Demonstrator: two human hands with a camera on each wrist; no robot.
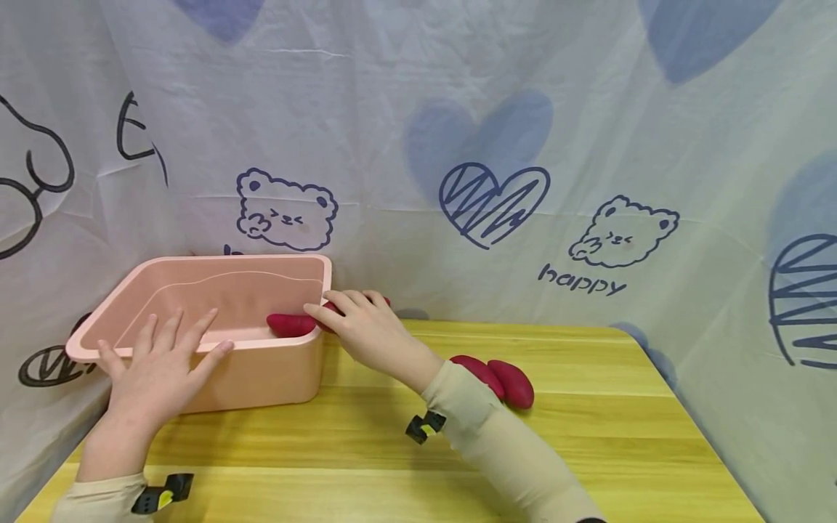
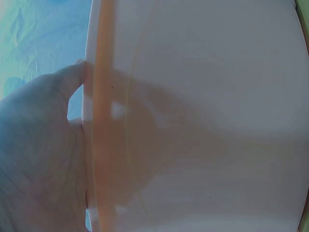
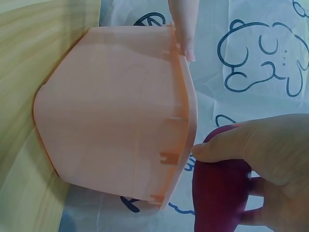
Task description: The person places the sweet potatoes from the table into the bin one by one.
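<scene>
My right hand (image 1: pixel 375 334) grips a dark red sweet potato (image 3: pixel 219 193), thumb on one side and fingers on the other, at the right end of a pink plastic bin (image 1: pixel 255 374). Fingertips reach right to the bin's rim. Inside the bin another red sweet potato (image 1: pixel 288 325) lies near the right wall. Spread fingers of my left hand (image 1: pixel 157 374) rest over the bin's front rim, with nothing held in them. In the left wrist view the thumb lies along that rim.
Two more red sweet potatoes (image 1: pixel 513 383) lie side by side on the wooden table (image 1: pixel 608 421), partly behind my right forearm. A printed white curtain (image 1: pixel 392 145) hangs behind and along both sides of the table.
</scene>
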